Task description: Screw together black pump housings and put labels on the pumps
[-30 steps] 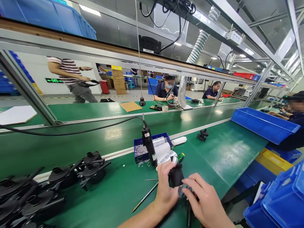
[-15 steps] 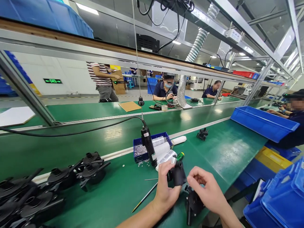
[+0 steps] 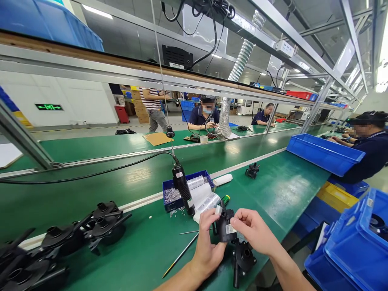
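Observation:
Upright in my left hand [image 3: 209,238] is a black plastic housing [image 3: 223,230], gripped between thumb and fingers. A small white label [image 3: 230,229] shows on its side. A whitish strip lies by the left index fingertip; I cannot tell whether it is a wrap or a separate piece. My right hand [image 3: 253,230] is closed, thumb and finger pressed to the housing just above the label. Under the hands, a second black assembly [image 3: 243,260] with a round opening lies on the green bench. A thin long-shafted screwdriver [image 3: 181,255] lies left of my left hand.
A black electric screwdriver [image 3: 182,188] hangs before a blue screw tray [image 3: 168,202] with label rolls [image 3: 209,202]. Several black assemblies [image 3: 57,236] crowd the left. A small black part [image 3: 252,170] sits beyond; a blue bin [image 3: 324,153] stands right, near a seated co-worker [image 3: 370,145].
The housing has turned, bringing its white label into sight. My right hand has moved left from beside the housing to touch it. The camera view has shifted slightly.

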{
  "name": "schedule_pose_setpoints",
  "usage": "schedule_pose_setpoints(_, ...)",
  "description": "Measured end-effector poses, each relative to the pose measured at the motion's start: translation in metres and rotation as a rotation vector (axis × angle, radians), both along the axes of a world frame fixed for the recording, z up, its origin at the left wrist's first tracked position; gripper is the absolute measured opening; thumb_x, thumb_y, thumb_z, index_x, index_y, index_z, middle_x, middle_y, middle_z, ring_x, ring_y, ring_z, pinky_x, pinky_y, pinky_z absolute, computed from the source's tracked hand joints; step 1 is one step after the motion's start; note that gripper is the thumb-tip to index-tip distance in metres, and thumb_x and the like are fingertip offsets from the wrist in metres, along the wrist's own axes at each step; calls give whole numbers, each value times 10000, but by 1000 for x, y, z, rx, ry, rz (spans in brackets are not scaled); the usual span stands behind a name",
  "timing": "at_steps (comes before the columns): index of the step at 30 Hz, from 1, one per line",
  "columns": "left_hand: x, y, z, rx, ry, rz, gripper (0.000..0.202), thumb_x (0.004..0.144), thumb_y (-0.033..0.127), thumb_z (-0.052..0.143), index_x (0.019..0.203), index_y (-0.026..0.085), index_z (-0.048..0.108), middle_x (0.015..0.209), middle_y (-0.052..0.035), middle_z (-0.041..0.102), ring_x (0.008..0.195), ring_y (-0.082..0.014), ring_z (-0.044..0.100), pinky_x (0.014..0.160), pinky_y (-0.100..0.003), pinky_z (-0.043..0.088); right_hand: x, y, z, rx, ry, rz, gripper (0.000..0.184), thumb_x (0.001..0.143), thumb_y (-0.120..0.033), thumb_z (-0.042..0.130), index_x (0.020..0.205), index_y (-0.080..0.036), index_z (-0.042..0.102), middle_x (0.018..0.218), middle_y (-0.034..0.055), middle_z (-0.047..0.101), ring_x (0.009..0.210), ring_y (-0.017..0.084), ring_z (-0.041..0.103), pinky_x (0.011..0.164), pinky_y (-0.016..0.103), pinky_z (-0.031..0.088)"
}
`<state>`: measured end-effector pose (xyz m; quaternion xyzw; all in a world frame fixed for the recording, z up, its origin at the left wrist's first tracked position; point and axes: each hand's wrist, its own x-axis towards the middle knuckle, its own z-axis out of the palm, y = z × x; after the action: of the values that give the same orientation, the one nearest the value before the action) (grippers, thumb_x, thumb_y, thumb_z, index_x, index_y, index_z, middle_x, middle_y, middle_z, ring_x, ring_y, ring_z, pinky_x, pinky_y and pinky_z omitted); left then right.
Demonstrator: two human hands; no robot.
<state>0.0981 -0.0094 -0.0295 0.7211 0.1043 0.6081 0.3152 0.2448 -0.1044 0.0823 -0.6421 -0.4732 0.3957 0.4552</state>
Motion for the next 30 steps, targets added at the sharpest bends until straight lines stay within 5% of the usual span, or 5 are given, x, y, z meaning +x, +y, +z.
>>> schedule_pose_setpoints(20, 0, -1, -2, 7, -16, -23, 658, 889, 8, 701, 1472, 193, 459, 1451, -142, 524, 1431, -161, 526, 1240, -273, 462, -10, -6, -5, -2, -174, -66, 467, 985, -592, 645, 848, -149, 587, 774, 20, 560, 695, 131, 461, 639, 280, 363)
schedule_pose_setpoints(24, 1, -2, -2, -36, -61, -39, 644, 899, 32, 716, 1464, 201, 456, 1449, -144, 519, 1430, -163, 537, 1216, -271, 493, -7, -13, -18, 118, -356, -165, 378, 1021, -527, 648, 1117, -166, 585, 815, 2, 580, 675, 135, 477, 643, 289, 397)
schedule_pose_setpoints(30, 2, -3, -11, -16, -34, -58, 727, 874, 40, 771, 1496, 197, 429, 1458, -153, 507, 1420, -184, 528, 1231, -326, 492, -2, -11, -22, 51, -352, -118, 619, 1003, -475, 661, 1504, -212, 411, 881, -17, 631, 664, 141, 514, 672, 289, 432)
